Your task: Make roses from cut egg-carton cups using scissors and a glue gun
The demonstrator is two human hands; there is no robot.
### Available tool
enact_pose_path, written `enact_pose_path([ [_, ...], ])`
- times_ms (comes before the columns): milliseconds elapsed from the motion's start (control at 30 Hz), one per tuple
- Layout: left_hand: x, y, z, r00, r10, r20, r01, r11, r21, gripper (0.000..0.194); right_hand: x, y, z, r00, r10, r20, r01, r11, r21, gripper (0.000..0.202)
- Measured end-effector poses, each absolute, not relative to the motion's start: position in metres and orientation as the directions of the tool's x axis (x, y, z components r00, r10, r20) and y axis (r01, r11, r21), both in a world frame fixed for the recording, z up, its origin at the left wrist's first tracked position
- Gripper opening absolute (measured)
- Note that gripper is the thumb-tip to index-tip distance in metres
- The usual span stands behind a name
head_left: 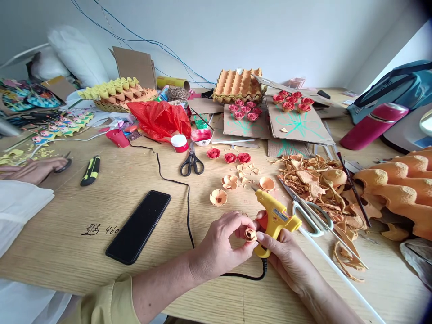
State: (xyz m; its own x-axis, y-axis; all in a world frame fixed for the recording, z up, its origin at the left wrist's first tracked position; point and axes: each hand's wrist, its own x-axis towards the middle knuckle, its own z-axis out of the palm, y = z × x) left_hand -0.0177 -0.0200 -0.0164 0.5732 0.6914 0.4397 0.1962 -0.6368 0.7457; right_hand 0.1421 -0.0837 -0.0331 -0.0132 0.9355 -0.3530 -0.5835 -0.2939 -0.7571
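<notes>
My left hand (231, 238) pinches a small rolled orange flower piece (250, 234) between thumb and fingers. My right hand (283, 252) is wrapped round a yellow glue gun (275, 216), its nozzle pointing up and left, and its thumb touches the flower piece. Beyond the hands lie two orange petal cups, one (218, 197) nearer and one (230, 182) just behind it. A round orange cup (267, 183) sits by the nozzle. Three red paper roses, among them one at the left (213, 153), stand in a row farther back.
Black scissors (192, 164), a phone (138, 227) and a cutter (90, 171) lie to the left. Pale-handled scissors (312, 218), orange scraps (313, 175) and an egg tray (401, 189) are at right. Another person's hand (37, 170) holds scissors at far left. A black cord (187, 202) crosses the table.
</notes>
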Motion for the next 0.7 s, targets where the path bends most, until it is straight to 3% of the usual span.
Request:
enact_pose_path([
  [267, -0.0177, -0.0209, -0.0166, 0.579, 0.687, 0.438, 0.187, -0.635, 0.749, 0.018, 0.1425, -0.0829, -0.0298, -0.009, 0.941, -0.339, -0.586, -0.280, -0.760, 0.043],
  [533, -0.0240, -0.0191, -0.0100, 0.643, 0.618, 0.453, 0.053, -0.625, 0.779, 0.025, 0.1456, -0.0811, -0.0282, -0.018, 0.936, -0.350, -0.638, -0.281, -0.717, 0.038],
  [700, -0.0236, -0.0189, -0.0088, 0.608, 0.653, 0.451, 0.035, -0.590, 0.807, 0.015, 0.1455, -0.0819, -0.0282, -0.043, 0.941, -0.336, -0.648, -0.282, -0.707, 0.041],
])
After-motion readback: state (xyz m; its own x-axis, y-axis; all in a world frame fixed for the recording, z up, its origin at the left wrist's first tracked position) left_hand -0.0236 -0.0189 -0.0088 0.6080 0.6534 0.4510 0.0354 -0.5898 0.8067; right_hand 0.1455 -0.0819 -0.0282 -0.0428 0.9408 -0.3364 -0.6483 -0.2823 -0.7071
